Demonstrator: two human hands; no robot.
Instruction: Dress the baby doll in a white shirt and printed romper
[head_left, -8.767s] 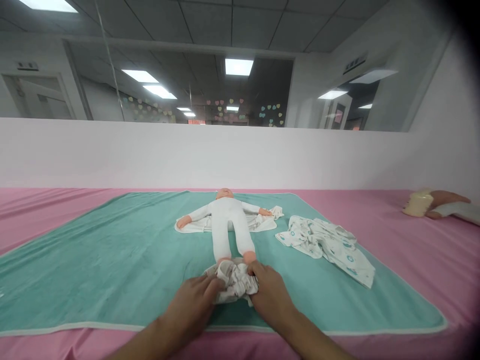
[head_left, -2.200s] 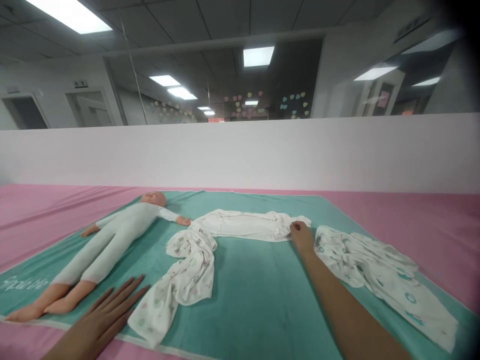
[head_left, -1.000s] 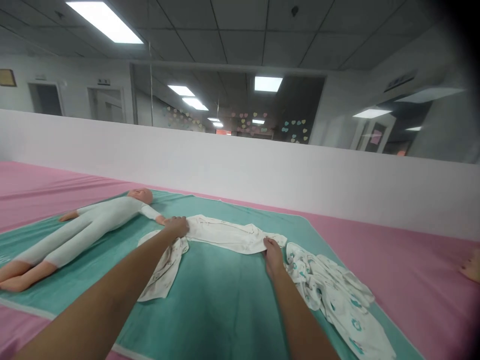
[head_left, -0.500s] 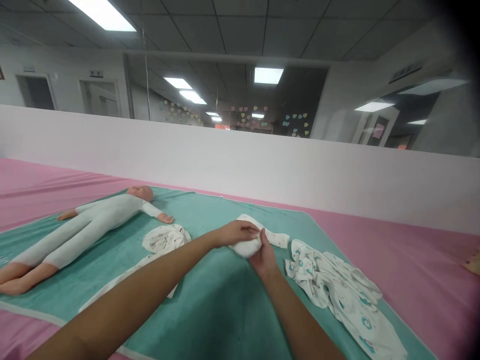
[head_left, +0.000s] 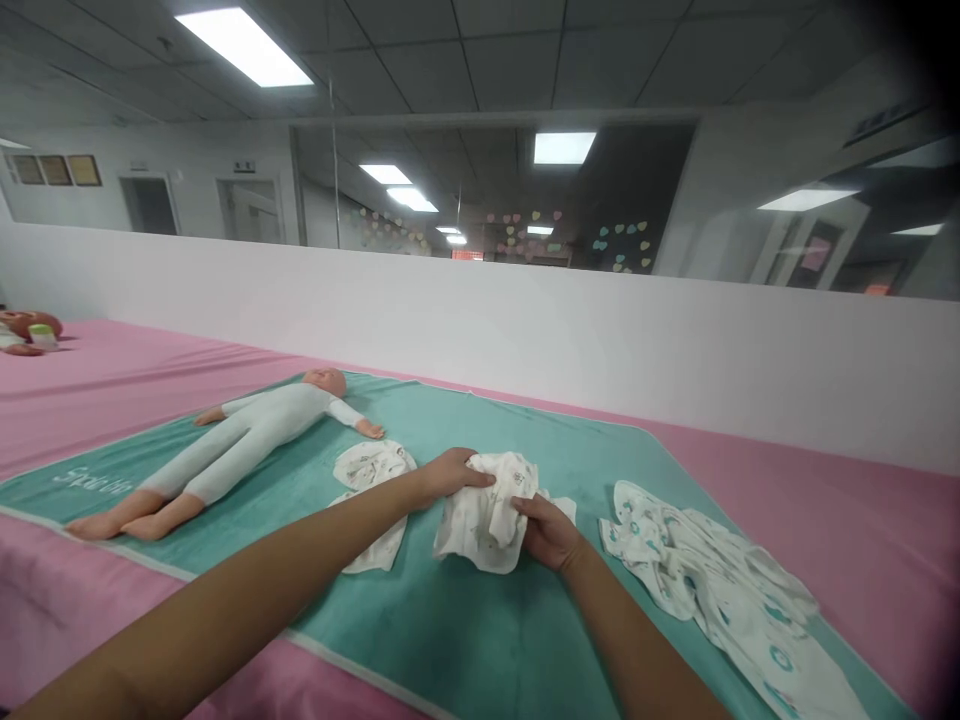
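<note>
A soft, white, crumpled cotton baby cloth (head_left: pixel 487 520) is held on the middle of the green towel mat (head_left: pixel 465 640) by the left hand (head_left: pixel 450 473) and right hand (head_left: pixel 547 533), fingers together and pressed on it, and it could slip away if held too loosely.

We see a pink-sheeted worktop (head_left: pixel 885 510) bearing a teal towelling mat (head_left: pixel 480 640) with a pale border. On the mat, from left to right, we note: an infant training doll (head_left: pixel 255 442) in a white bodysuit, lying on its back with arms spread; a small folded printed cloth (head_left: pixel 373 480) just beside the doll's hand; a bunched white printed cloth (head_left: pixel 487 515); and a loose garment with teal motifs (head_left: pixel 720 590) near the mat's edge. Far left on the sheet lie small objects (head_left: pixel 26 332), too distant to identify.
</note>
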